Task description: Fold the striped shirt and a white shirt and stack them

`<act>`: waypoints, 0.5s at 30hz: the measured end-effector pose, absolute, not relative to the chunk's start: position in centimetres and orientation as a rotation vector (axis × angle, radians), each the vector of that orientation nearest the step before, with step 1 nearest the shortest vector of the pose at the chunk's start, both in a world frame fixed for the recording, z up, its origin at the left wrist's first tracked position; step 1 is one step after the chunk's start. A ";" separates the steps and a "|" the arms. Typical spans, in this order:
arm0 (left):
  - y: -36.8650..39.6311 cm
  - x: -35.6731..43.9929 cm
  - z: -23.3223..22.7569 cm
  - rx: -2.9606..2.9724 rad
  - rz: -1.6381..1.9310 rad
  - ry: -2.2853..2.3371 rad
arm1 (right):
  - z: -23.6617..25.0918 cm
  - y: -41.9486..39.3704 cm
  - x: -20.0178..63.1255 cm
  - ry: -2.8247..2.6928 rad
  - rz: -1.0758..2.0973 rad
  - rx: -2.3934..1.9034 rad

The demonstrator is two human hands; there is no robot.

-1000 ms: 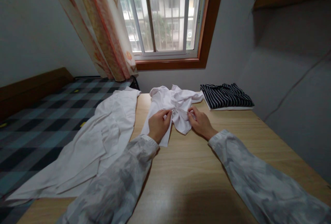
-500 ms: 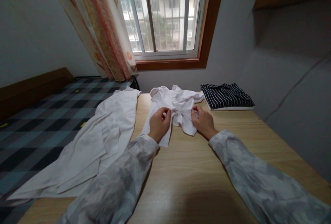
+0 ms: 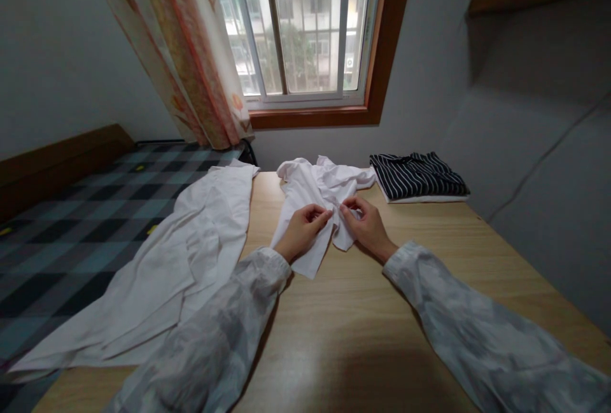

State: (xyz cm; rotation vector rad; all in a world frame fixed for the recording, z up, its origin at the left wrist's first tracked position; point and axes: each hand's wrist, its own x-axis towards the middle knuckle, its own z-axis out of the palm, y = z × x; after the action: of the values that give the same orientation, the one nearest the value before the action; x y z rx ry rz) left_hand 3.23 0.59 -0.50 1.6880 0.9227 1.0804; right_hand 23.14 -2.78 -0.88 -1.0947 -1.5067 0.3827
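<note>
Between your left hand [image 3: 301,233] and right hand [image 3: 365,227], both pinching it, lies the crumpled white shirt [image 3: 319,200]; your hands have drawn closer together.

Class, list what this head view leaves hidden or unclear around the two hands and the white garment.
- White garment: crumpled, so its type is unclear; the left hand and right hand cover its middle.
- Fingertips: buried in folds.
- Large white cloth: its lower corner runs off the left edge.
- Striped clothes: folded, kind unclear.
</note>
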 end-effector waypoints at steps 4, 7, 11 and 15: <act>0.5 3.2 -0.3 1.714 1.019 0.881 | -0.8 -3.4 22.4 -1.615 0.418 -1.033; 0.5 3.1 -0.2 1.726 1.012 0.875 | -0.7 -3.6 22.4 -1.720 0.377 -1.020; 0.6 2.9 0.0 1.766 1.004 0.877 | -0.6 -3.8 22.6 -1.823 0.311 -0.992; 0.7 2.8 0.0 1.798 0.992 0.907 | -0.6 -3.7 22.8 -1.817 0.376 -0.988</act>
State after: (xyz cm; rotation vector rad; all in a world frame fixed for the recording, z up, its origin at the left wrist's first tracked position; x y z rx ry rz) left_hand 2.82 0.66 0.00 1.7983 0.9065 0.9919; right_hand 22.79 -3.71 -0.61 -0.9879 -1.8173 0.3763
